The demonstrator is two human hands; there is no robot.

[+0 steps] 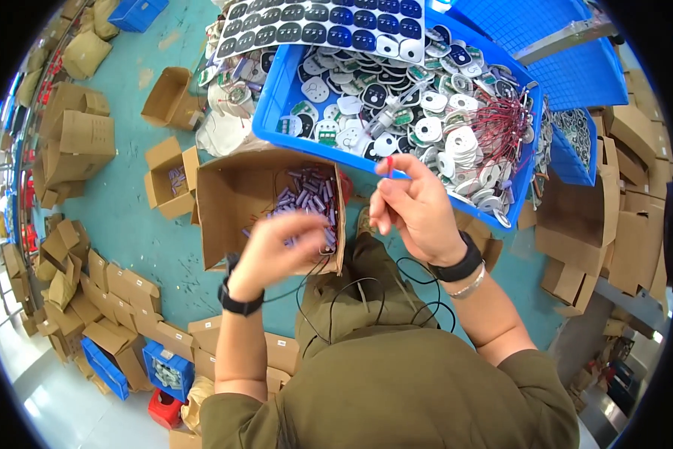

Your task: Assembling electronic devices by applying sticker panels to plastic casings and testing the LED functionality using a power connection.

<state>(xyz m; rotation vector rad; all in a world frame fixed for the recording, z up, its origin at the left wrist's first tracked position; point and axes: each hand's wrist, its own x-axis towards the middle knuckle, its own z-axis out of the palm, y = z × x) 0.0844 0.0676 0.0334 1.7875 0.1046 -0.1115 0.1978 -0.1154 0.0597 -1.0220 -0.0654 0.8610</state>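
My left hand (284,251), smeared by motion, is over the right part of an open cardboard box (228,217). Many purple cylindrical cells with thin wires (306,193) lie heaped in that box. Whether the left hand holds anything cannot be seen. By the near edge of a large blue crate (314,152), my right hand (418,209) is raised with its fingers curled together. A small red bit (389,166) shows at its index fingertip; what the fingers grip is too small to make out. White and black rounded discs (463,142) with green circuit boards fill the crate.
A sheet of black rounded stickers (314,30) lies across the crate's far left corner. Bundled red wires (501,116) sit in its right part. Smaller cardboard boxes (173,97) stand on the green floor to the left. A black cable (355,281) loops over my lap.
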